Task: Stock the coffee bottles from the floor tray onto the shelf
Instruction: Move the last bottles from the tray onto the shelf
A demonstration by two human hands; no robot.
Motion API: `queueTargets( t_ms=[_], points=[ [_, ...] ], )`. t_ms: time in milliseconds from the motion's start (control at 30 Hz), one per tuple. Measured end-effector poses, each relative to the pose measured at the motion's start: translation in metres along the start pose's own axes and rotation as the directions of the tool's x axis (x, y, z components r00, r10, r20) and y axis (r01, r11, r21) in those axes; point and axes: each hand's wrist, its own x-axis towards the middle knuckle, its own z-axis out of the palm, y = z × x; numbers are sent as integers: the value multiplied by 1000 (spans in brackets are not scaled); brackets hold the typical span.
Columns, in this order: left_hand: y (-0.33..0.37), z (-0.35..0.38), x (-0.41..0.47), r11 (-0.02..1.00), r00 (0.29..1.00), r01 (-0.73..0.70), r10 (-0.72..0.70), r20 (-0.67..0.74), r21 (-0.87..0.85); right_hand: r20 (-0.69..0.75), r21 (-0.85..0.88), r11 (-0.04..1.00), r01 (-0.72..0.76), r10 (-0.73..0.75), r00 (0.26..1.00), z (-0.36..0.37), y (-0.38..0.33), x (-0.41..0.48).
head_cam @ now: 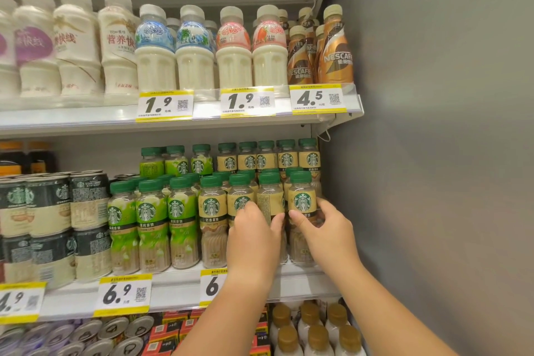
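I see a grey side wall point(433, 153) closing off the right of the chiller. The middle shelf point(179, 289) carries the stock; its left end runs out of frame, and a price tag at that edge is cut so only part of its figure reads. Another tag on the shelf edge is half covered by the left forearm, leaving a single "6" visible.

On this shelf the coffee bottles point(212, 211), beige labels and green caps, stand in rows at the right end, touching the green-label bottles point(147, 222) to their left. The rear rows show only caps and upper labels. Dark cans point(52, 225), stacked two high, sit further left and are cropped.

The left hand point(254, 240) is wrapped round a front-row bottle point(270, 202) whose label faces sideways; the grip grasps it, thumb on the right side, and the hand hides the bottle's lower half. The right hand point(329, 231) grasps the end bottle point(302, 202) just beside the wall, thumb across its front, fingertips out of sight behind it. Both bottles appear to rest on the shelf, though their bases are partly masked.

The floor tray is not in frame. Print on the labels is too small to read.
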Motion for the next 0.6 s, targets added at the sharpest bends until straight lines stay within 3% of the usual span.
queueTargets(
  t_ms=[200,400,600],
  points=[
    [-11,0,-15,995,996,40,-47,71,93,-22,-119,991,-54,52,998,-3,7,-11],
    [-4,2,-22,980,993,58,-76,89,192,-212,-71,988,-137,120,970,-13,18,-21],
    [-6,8,-20,980,994,67,-82,71,188,-125,-211,967,-143,118,985,-12,22,-26]
  ],
)
